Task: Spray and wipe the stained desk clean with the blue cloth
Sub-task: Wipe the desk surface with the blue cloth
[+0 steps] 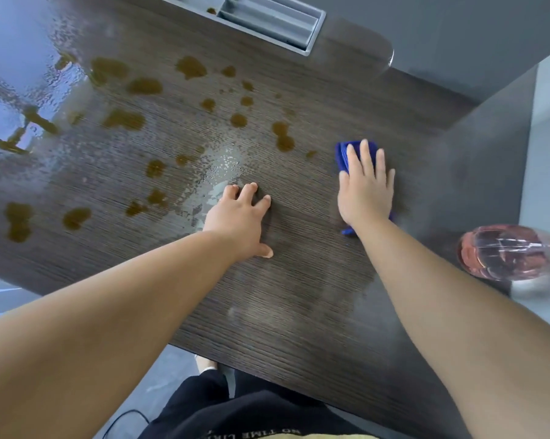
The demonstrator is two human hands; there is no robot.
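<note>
Worktop: one dark wood-grain desk fills most of the view. Its near right part looks wiped, with only a faint damp sheen. The far and left parts are beaded with spray and stained.
Tray: one grey recessed tray is set into the far edge, with a small brown blot inside it.
Spray bottle: one, clear with pink liquid and a red top. It sits off the wood grain on a paler ledge at the right, well apart from both hands.
Left hand: fingers spread, with the tips and thumb resting on bare worktop. It holds nothing and seems to be bracing.
Right hand: flat, fingers straight and close together, pressing down on the cloth.
Blue cloth: one, folded, under the right palm. Blue shows past the fingertips and at the wrist. It lies just beside the nearest blots.
Stains: roughly two dozen brown blots. Several have merged, so an exact count is uncertain. All lie beyond or to the left of the cloth.
Step in hand: wiping. The wet film suggests spraying is already done.
Progress: early, I judge, since most blots are untouched.
Next move: it calls for pushing the cloth away and leftward through the pair of blots just ahead, with steady pressure. The left hand would need to lift clear as the strokes cross the centre.
</note>
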